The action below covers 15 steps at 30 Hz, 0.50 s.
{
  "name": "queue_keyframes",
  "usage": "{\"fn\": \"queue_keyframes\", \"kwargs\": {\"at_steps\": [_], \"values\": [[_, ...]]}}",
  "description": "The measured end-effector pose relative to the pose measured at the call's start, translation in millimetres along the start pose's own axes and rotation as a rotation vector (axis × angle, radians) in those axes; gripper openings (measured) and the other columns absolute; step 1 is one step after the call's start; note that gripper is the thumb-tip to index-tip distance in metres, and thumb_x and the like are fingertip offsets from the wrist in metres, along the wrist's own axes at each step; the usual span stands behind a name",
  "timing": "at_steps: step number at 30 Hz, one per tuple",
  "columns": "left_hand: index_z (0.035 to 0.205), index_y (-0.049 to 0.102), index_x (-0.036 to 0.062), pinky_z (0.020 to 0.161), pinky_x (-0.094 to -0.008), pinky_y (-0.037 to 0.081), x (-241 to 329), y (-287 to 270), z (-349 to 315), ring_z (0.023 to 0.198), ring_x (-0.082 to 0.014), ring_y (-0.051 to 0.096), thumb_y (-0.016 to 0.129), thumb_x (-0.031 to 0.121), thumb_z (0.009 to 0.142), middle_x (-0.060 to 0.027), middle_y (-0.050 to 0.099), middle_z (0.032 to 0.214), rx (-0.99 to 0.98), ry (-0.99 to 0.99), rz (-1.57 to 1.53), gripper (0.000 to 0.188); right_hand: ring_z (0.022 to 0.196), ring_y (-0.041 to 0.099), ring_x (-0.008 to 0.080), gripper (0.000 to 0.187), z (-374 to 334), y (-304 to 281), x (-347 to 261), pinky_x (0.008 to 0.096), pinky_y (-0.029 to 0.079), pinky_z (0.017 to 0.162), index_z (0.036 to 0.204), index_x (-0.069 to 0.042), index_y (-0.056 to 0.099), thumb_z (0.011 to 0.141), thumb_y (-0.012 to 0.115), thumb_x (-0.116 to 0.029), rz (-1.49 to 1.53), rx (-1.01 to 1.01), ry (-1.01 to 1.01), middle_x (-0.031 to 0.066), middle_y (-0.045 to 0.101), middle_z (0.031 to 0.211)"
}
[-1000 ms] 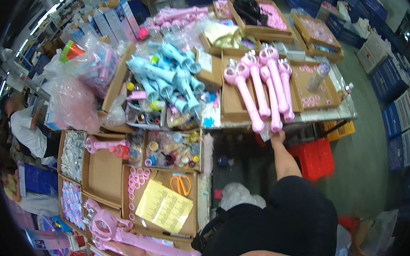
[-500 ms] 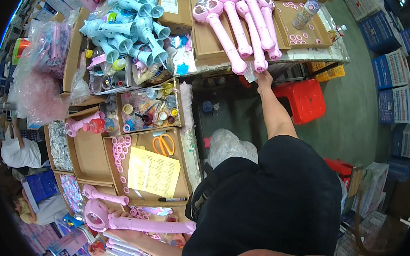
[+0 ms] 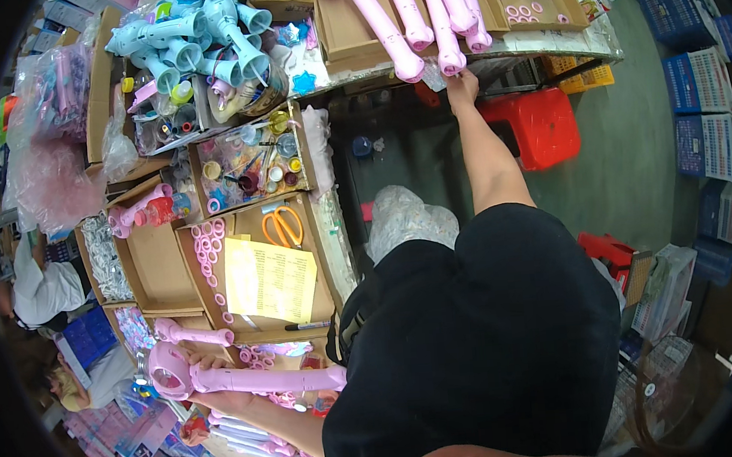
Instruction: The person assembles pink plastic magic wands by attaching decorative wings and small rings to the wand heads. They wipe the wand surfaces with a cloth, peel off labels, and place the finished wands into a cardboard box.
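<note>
At the lower left, my left hand (image 3: 207, 365) is closed round a pink toy wand (image 3: 266, 380) just below its round, hollow head. Its shaft points right, toward my black shirt. A smaller pink wand (image 3: 194, 331) lies just beyond it. My right arm stretches far forward, and my right hand (image 3: 461, 88) is at the table's front edge. Its fingers look closed, right under the end of a pink wand (image 3: 449, 46), beside a small translucent piece (image 3: 433, 75). What they grip is partly hidden. Several pink wands lie side by side there, ends jutting over the edge.
Blue toy wands (image 3: 230, 33) are heaped at the back left. Nearer are a tray of paint pots (image 3: 253, 164), orange scissors (image 3: 282, 227) and a yellow sheet (image 3: 271, 279). A red stool (image 3: 543, 129) stands under the table's right part. Stacked baskets (image 3: 698, 73) line the right.
The view has shifted, so the far table and pink wands sit higher in the picture. Both hands keep nearly the same places relative to the wands; the left still holds its wand.
</note>
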<state>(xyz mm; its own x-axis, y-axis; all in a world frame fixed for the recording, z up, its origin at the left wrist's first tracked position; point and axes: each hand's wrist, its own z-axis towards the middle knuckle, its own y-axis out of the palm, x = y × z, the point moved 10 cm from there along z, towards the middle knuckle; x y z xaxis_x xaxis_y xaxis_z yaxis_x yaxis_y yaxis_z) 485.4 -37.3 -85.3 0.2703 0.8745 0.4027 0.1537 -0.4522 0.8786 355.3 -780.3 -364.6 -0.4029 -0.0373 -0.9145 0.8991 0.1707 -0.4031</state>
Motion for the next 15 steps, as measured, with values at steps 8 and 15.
{"fn": "queue_keyframes", "kwargs": {"at_steps": [8, 15], "values": [[0.136, 0.031, -0.0007, 0.073, -0.0325, 0.044, -0.7, 6.5, 2.3, 0.086, -0.0201, 0.052, 0.061, 0.051, 0.085, -0.0104, 0.050, 0.108, 0.006, 0.012, 0.032, 0.079, 0.084, 0.066, 0.0273, 0.036, 2.8, 4.2, 6.5, 0.0360, 0.048, 0.076, 0.092, -0.005, 0.070, 0.071, 0.079, -0.033, 0.044, 0.005, 0.005, 0.0159, 0.069, 0.087], [0.135, 0.031, -0.0013, 0.072, -0.0322, 0.045, 3.9, 3.1, -0.8, 0.084, -0.0197, 0.052, 0.059, 0.054, 0.085, -0.0102, 0.051, 0.109, -0.015, 0.022, 0.045, 0.079, 0.089, 0.066, 0.0295, 0.038, -1.2, 2.5, -6.2, 0.0368, 0.047, 0.078, 0.097, -0.007, 0.068, 0.072, 0.077, -0.034, 0.009, -0.030, -0.056, 0.0143, 0.069, 0.092]]}}
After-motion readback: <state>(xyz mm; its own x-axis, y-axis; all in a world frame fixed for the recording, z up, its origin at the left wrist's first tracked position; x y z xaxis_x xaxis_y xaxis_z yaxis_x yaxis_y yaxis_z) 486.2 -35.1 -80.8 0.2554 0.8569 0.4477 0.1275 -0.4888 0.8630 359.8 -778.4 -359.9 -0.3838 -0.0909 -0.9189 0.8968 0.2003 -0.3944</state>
